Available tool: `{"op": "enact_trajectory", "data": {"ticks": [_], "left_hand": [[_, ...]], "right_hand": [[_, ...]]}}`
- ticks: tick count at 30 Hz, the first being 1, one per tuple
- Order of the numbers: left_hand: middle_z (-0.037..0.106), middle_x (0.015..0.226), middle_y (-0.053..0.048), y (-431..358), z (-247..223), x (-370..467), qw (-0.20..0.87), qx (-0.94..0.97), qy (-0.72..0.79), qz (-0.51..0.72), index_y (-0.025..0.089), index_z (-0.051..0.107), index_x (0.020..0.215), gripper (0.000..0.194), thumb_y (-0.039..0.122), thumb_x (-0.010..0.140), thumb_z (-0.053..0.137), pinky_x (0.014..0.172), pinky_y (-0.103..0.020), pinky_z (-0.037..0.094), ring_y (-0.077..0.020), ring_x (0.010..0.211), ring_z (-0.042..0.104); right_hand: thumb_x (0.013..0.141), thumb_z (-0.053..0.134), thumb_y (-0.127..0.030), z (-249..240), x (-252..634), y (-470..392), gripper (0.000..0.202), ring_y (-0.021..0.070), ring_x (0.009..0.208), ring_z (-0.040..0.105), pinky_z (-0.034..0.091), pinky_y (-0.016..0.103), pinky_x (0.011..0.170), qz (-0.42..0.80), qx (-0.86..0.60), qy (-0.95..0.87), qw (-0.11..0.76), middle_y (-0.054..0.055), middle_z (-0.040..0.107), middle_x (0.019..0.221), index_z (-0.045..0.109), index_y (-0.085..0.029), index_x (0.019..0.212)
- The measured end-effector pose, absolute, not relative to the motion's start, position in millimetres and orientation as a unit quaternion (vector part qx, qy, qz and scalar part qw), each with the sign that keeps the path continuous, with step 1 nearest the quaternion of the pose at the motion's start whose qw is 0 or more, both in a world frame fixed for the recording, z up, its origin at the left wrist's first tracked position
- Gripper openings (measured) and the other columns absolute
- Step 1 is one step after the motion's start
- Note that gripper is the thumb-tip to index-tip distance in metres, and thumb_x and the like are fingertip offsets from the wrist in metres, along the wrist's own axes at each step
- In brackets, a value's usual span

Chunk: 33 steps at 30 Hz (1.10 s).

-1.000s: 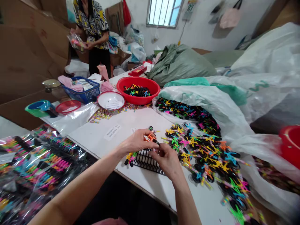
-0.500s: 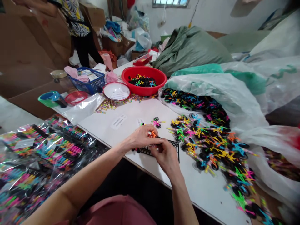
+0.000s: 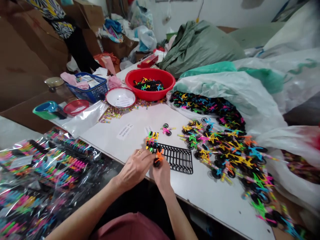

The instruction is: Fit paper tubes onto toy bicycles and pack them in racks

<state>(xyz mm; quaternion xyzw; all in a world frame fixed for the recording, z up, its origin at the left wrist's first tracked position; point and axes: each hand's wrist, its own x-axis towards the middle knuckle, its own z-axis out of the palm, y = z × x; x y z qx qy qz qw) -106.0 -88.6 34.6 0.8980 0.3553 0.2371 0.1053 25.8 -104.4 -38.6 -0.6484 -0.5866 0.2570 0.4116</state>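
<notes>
A small orange toy bicycle [image 3: 158,158] with black wheels is held between my hands near the table's front edge. My right hand [image 3: 162,175] is closed around it from the right. My left hand [image 3: 136,168] is closed too, its fingertips meeting the bicycle from the left; the exact grip is partly hidden. Just beyond lies a black plastic rack [image 3: 178,159] with rows of slots. At its left end stand several toy bicycles [image 3: 152,140] in green, yellow and orange. A single pink toy bicycle [image 3: 167,130] lies on the table behind the rack.
A pile of colourful toy bicycles [image 3: 220,143] spreads on the right, before an open plastic bag [image 3: 250,96]. A red basin [image 3: 155,96], white dish [image 3: 121,98] and blue basket [image 3: 93,91] stand at the back. Bagged packs [image 3: 45,166] lie left. A person [image 3: 75,40] stands behind.
Both hands have moved left and toward me, off the rack, uncovering its slots and the bicycles at its left end. The orange toy bicycle now shows between them. The view has shifted slightly.
</notes>
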Motion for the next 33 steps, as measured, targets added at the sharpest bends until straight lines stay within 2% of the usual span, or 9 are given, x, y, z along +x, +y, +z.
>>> {"op": "enact_trajectory", "data": {"ticks": [7, 12, 18, 21, 23, 25, 28, 30, 33], "left_hand": [[0.062, 0.098, -0.008, -84, 33, -104, 0.151, 0.882, 0.361, 0.262, 0.015, 0.054, 0.109, 0.029, 0.025, 0.082, 0.058, 0.082, -0.037, 0.046, -0.0214, 0.092, 0.055], [0.063, 0.088, -0.006, -82, 23, -98, 0.11, 0.879, 0.367, 0.285, 0.016, 0.06, 0.098, 0.015, 0.02, 0.088, 0.049, 0.079, -0.034, 0.047, -0.0182, 0.085, 0.056], [0.059, 0.081, -0.005, -80, 23, -99, 0.107, 0.896, 0.358, 0.242, 0.016, 0.06, 0.085, 0.017, 0.018, 0.089, 0.044, 0.077, -0.032, 0.046, -0.0179, 0.082, 0.054], [0.057, 0.079, -0.006, -81, 25, -96, 0.097, 0.898, 0.371, 0.217, 0.014, 0.058, 0.081, 0.017, 0.018, 0.088, 0.043, 0.075, -0.034, 0.046, -0.0191, 0.08, 0.052], [0.056, 0.08, -0.006, -82, 25, -94, 0.093, 0.895, 0.384, 0.207, 0.014, 0.057, 0.08, 0.016, 0.017, 0.088, 0.043, 0.074, -0.035, 0.045, -0.0193, 0.079, 0.05], [0.055, 0.08, -0.006, -83, 24, -93, 0.097, 0.893, 0.389, 0.202, 0.015, 0.056, 0.082, 0.015, 0.015, 0.087, 0.042, 0.073, -0.034, 0.045, -0.019, 0.078, 0.05], [0.055, 0.079, -0.005, -85, 24, -93, 0.101, 0.89, 0.389, 0.216, 0.016, 0.056, 0.084, 0.016, 0.013, 0.087, 0.041, 0.073, -0.033, 0.046, -0.0179, 0.078, 0.05], [0.056, 0.079, -0.005, -85, 25, -94, 0.104, 0.885, 0.389, 0.235, 0.017, 0.057, 0.086, 0.016, 0.014, 0.088, 0.041, 0.074, -0.032, 0.046, -0.0174, 0.078, 0.052], [0.058, 0.083, -0.005, -84, 29, -95, 0.108, 0.88, 0.384, 0.258, 0.018, 0.057, 0.094, 0.015, 0.019, 0.089, 0.043, 0.075, -0.031, 0.047, -0.0167, 0.081, 0.054]], "right_hand": [[0.07, 0.044, -0.008, -45, 31, -110, 0.026, 0.0172, 0.072, 0.057, 0.044, 0.026, 0.064, 0.213, -0.644, -0.635, 0.369, 0.005, 0.059, 0.079, 0.057, -0.015, 0.091], [0.075, 0.043, -0.006, -39, 30, -103, 0.024, 0.0161, 0.071, 0.058, 0.043, 0.024, 0.064, 0.199, -0.655, -0.672, 0.283, 0.006, 0.061, 0.083, 0.056, -0.014, 0.094], [0.081, 0.041, -0.008, -29, 30, -103, 0.02, 0.0141, 0.065, 0.058, 0.038, 0.022, 0.058, 0.201, -0.674, -0.676, 0.219, 0.006, 0.062, 0.083, 0.057, -0.015, 0.091], [0.078, 0.045, -0.009, -28, 45, -99, 0.017, 0.0137, 0.063, 0.058, 0.039, 0.021, 0.056, 0.288, -0.618, -0.69, 0.243, 0.004, 0.063, 0.077, 0.058, -0.015, 0.087], [0.079, 0.045, -0.013, -23, 65, -84, 0.015, 0.0125, 0.057, 0.056, 0.039, 0.02, 0.053, 0.39, -0.552, -0.703, 0.221, 0.0, 0.061, 0.065, 0.059, -0.016, 0.084], [0.081, 0.045, -0.017, -11, 89, -57, 0.017, 0.0116, 0.054, 0.056, 0.041, 0.02, 0.053, 0.414, -0.53, -0.714, 0.196, -0.002, 0.062, 0.063, 0.061, -0.017, 0.09], [0.083, 0.045, -0.016, 10, 114, 0, 0.025, 0.0132, 0.072, 0.059, 0.044, 0.023, 0.069, 0.219, -0.61, -0.74, 0.178, 0.005, 0.065, 0.091, 0.06, -0.017, 0.103], [0.082, 0.041, -0.008, 17, 121, 32, 0.029, 0.0171, 0.087, 0.057, 0.042, 0.026, 0.074, 0.083, -0.654, -0.74, 0.129, 0.01, 0.06, 0.105, 0.06, -0.015, 0.102], [0.08, 0.041, -0.005, 12, 121, 53, 0.026, 0.0226, 0.095, 0.055, 0.041, 0.028, 0.07, 0.039, -0.674, -0.733, 0.084, 0.015, 0.058, 0.105, 0.063, -0.012, 0.091]]}}
